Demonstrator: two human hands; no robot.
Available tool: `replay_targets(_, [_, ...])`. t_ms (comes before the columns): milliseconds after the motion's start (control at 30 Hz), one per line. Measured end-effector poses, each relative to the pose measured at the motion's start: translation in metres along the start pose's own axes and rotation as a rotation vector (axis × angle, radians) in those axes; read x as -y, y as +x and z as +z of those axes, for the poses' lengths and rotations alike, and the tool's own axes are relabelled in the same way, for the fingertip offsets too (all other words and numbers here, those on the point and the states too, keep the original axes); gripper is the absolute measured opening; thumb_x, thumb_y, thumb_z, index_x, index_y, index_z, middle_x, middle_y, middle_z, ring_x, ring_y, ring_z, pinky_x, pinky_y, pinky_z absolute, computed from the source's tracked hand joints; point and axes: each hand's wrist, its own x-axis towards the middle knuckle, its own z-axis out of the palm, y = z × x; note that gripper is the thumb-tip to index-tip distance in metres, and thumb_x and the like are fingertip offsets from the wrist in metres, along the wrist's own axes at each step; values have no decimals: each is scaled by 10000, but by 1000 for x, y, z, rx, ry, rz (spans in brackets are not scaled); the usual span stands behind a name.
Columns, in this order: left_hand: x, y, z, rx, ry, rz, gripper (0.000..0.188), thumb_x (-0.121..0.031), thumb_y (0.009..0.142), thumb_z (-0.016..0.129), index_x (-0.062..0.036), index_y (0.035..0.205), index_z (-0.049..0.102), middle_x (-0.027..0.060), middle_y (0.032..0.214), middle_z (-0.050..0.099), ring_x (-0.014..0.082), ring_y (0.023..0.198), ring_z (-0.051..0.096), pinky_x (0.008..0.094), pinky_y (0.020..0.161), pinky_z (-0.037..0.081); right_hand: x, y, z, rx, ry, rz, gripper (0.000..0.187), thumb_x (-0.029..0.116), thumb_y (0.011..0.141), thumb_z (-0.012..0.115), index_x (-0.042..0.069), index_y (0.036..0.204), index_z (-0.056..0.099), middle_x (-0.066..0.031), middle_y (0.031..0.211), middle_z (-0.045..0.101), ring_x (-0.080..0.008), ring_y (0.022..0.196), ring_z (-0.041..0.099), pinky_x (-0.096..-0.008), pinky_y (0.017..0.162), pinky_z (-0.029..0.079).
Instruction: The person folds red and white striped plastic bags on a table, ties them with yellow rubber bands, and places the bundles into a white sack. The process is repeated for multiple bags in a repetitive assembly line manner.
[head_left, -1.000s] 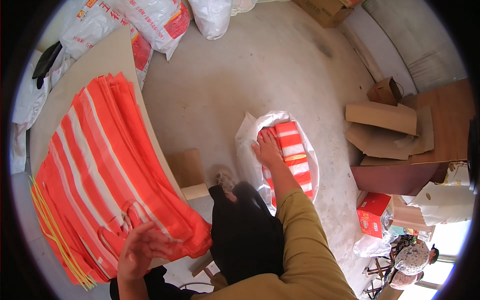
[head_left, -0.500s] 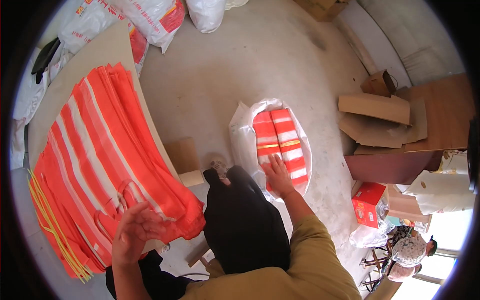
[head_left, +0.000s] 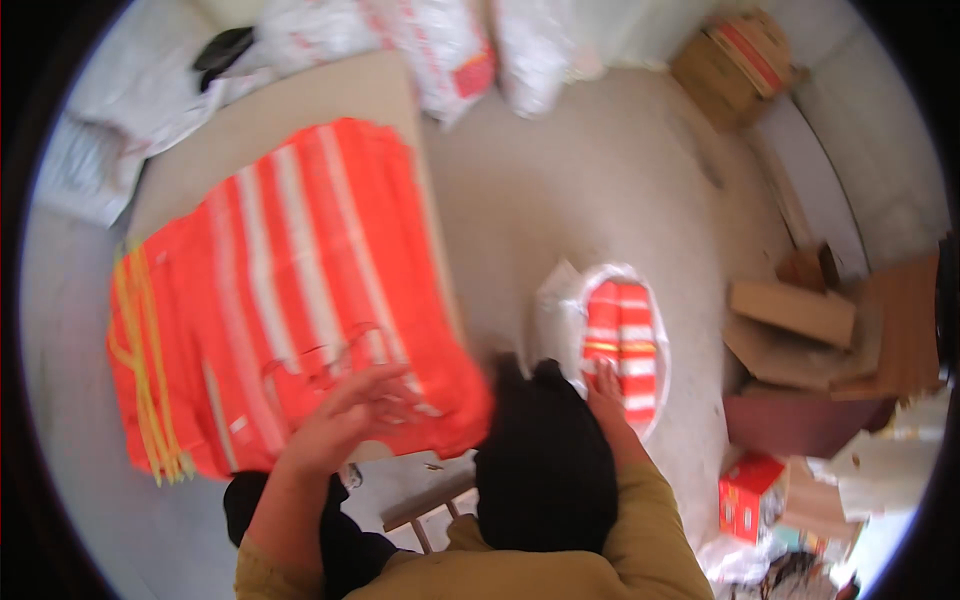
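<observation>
A broad stack of red-and-white striped plastic bags [head_left: 270, 260] lies flat on a table at my left. My left hand [head_left: 350, 415] is over its near edge, fingers spread and holding nothing; whether it touches the bags I cannot tell. Yellow strips [head_left: 150, 370] lie across the stack's left end. Farther right, an open white sack [head_left: 560, 310] stands on the floor with folded striped bundles [head_left: 637, 335] inside, crossed by a yellow band. My right hand [head_left: 606, 398] rests on the near end of these bundles, its fingers stretched out and slightly blurred.
Filled white sacks [head_left: 440, 50] line the back wall beside the table [head_left: 375, 90]. A cardboard box [head_left: 730, 75] is at the far right. Flattened cartons [head_left: 795, 320] and a red box [head_left: 750, 495] stand on the right. A wooden stool [head_left: 430, 510] is close to my legs.
The view has swung left, so everything sits farther right in it. My left hand has come farther over the striped stack. My right hand stays on the bundles.
</observation>
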Motion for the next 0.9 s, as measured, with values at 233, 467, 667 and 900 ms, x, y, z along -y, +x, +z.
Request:
replay_targets(233, [5, -14, -5, -144, 431, 103, 461, -110, 982, 667, -45, 1428, 570, 65, 1142, 670, 189, 1023, 678, 325, 894, 537, -1, 31, -84, 321, -70, 197, 395, 119, 912, 627, 95, 1302, 684, -168, 1398, 644, -358, 1297, 606, -457, 1088, 491])
replay_targets(467, [-17, -51, -33, -702, 988, 287, 248, -54, 936, 697, -32, 1183, 691, 93, 968, 697, 207, 876, 673, 336, 779, 547, 137, 101, -241, -210, 371, -122, 270, 134, 963, 689, 41, 1214, 723, -145, 1163, 748, -287, 1123, 704, -376, 975, 543])
replay_targets(667, [-17, -73, -63, -796, 1012, 286, 204, -43, 935, 673, -15, 1137, 675, 130, 989, 707, 269, 899, 689, 379, 803, 555, 334, 113, -270, -93, 334, -672, 255, 6, 909, 706, 64, 1157, 727, -127, 1112, 742, -284, 1037, 707, -373, 884, 573])
replay_targets(900, [-10, -67, -66, -689, 1059, 151, 243, -43, 925, 647, 3, 1164, 649, 183, 1035, 705, 316, 966, 696, 407, 863, 553, 431, 139, -220, -59, 271, -956, 316, -13, 818, 682, 61, 1125, 676, -121, 1136, 710, -330, 1042, 681, -407, 862, 576])
